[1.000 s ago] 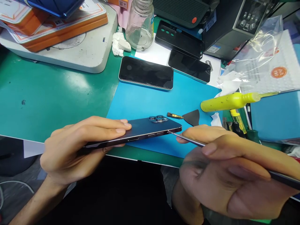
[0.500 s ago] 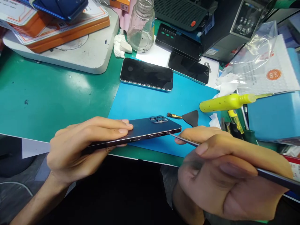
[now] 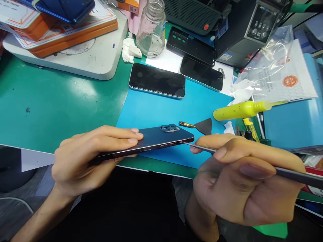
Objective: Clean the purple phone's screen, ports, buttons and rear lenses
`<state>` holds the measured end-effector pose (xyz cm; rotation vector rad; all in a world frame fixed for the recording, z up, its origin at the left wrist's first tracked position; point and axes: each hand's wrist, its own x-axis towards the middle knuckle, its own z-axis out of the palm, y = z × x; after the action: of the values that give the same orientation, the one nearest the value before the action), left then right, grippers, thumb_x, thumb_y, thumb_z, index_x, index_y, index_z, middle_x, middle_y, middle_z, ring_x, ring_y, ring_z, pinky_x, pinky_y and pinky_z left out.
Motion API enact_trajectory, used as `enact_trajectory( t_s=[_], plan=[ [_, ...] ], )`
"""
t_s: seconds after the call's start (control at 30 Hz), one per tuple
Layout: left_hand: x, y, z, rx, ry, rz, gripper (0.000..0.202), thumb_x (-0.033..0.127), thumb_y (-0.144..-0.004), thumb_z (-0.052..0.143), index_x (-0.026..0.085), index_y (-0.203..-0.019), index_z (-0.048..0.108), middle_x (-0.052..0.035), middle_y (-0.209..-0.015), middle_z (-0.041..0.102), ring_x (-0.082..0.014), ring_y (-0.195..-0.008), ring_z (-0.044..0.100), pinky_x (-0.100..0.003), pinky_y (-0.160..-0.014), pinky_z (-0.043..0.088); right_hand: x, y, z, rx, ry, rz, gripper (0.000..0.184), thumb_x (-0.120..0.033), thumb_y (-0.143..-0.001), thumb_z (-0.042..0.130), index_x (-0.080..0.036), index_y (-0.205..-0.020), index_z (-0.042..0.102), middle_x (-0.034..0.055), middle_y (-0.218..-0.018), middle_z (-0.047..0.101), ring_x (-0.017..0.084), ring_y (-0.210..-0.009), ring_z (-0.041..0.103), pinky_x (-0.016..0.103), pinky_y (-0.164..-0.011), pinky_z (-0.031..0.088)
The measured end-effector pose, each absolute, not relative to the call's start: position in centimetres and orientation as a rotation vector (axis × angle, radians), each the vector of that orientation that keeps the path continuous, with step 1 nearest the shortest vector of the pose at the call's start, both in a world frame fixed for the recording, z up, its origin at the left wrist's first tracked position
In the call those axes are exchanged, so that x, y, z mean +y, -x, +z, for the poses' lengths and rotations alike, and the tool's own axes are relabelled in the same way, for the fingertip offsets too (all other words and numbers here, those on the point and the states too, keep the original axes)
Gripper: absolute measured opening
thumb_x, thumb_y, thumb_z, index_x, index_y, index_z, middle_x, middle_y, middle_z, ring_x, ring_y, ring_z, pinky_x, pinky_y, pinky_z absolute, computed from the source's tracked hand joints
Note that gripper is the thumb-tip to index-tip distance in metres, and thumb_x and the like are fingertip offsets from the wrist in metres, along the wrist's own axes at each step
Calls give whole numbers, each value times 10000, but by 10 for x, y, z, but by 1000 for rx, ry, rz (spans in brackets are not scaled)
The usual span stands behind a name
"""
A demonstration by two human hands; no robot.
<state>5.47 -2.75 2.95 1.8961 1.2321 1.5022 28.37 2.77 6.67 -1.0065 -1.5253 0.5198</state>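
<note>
A dark blue smartphone (image 3: 156, 136) lies back side up in my left hand (image 3: 93, 158), which is closed around its left end with fingers on the back and the thumb below. Its camera lenses face upward near the right end, and its side edge with buttons faces me. My right hand (image 3: 242, 178) pinches a slim metal tool (image 3: 202, 148), probably tweezers, with the shaft running back over the palm. The tool's fine tip touches the phone's side edge, close to the right corner, by a small switch.
On the blue mat (image 3: 151, 107) lie a black-screened phone (image 3: 157, 80) and a small brush (image 3: 195, 126). Behind are another phone (image 3: 202, 74), a black case (image 3: 190, 47) and a glass jar (image 3: 152, 30). A yellow bottle (image 3: 239, 111) lies right; orange boxes (image 3: 75, 35) stand left.
The tool's tip has shifted slightly right along the phone's edge, toward the corner. My right hand has tilted a little, its rear end of the tool rising. My left hand holds still.
</note>
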Motion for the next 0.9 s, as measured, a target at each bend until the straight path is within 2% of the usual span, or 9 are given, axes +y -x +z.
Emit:
enact_trajectory(
  t_s=[0.13,0.3,0.47,0.5,0.57,0.67,0.73,0.8,0.9],
  plan=[
    [-32,-57,30,1325,-1855,1473,570,-21,-968,816,297,-1439,785,23,-1320,887,-253,-1199,881,-400,-983,793,25,-281,65,-1477,1020,547,310,-458,-1197,574,-271,-1007,731,-24,-892,594,166,-809,718,398,-773,675],
    [-32,-58,31,1314,-1863,1491,584,-27,-959,833,289,-1447,781,42,-1321,883,-242,-1230,870,-386,-1011,780,37,-277,68,-1389,910,505,189,-322,-1177,649,-260,-1074,794,-43,-917,619,130,-786,744,347,-740,700],
    [-32,-63,33,1423,-1804,1487,521,-3,-973,842,310,-1387,803,50,-1257,898,-240,-1210,876,-392,-955,787,60,-289,61,-1113,821,584,726,-75,-1199,130,-197,-1005,819,-36,-799,535,40,-561,685,190,-520,587],
    [-33,-64,33,1436,-1803,1490,496,8,-972,847,306,-1367,811,45,-1241,901,-244,-1192,881,-397,-938,791,63,-292,57,-1138,790,615,719,-93,-1213,147,-223,-1062,837,-39,-836,582,34,-586,707,185,-531,604],
    [-34,-66,34,1468,-1789,1501,464,13,-974,843,297,-1340,820,36,-1222,905,-249,-1178,885,-403,-928,794,66,-299,49,-1220,655,574,456,-181,-1239,407,-273,-1175,850,-62,-976,682,32,-648,747,190,-552,651],
    [-33,-68,34,1493,-1760,1514,449,0,-961,841,291,-1303,834,34,-1202,907,-246,-1165,887,-398,-930,793,63,-306,42,-1257,517,539,153,-226,-1135,713,-207,-1209,845,-53,-958,743,69,-654,739,233,-525,664],
    [-32,-67,34,1507,-1735,1527,450,-12,-953,837,293,-1284,843,33,-1191,907,-246,-1159,888,-398,-944,790,56,-308,45,-1288,531,700,155,-186,-1120,690,-166,-1173,834,-27,-845,749,123,-683,735,298,-552,657],
    [-29,-65,32,1484,-1744,1547,443,3,-943,849,294,-1278,850,31,-1175,909,-253,-1139,894,-391,-941,796,45,-309,52,-1376,571,815,169,-178,-1125,640,-179,-1139,808,-5,-874,784,159,-752,742,349,-629,653],
    [-27,-61,31,1420,-1761,1546,445,25,-921,867,296,-1274,856,43,-1179,913,-259,-1103,904,-374,-912,812,25,-314,57,-1522,763,750,291,-325,-1196,576,-240,-956,717,-25,-899,749,164,-747,686,384,-695,630]
  ],
)
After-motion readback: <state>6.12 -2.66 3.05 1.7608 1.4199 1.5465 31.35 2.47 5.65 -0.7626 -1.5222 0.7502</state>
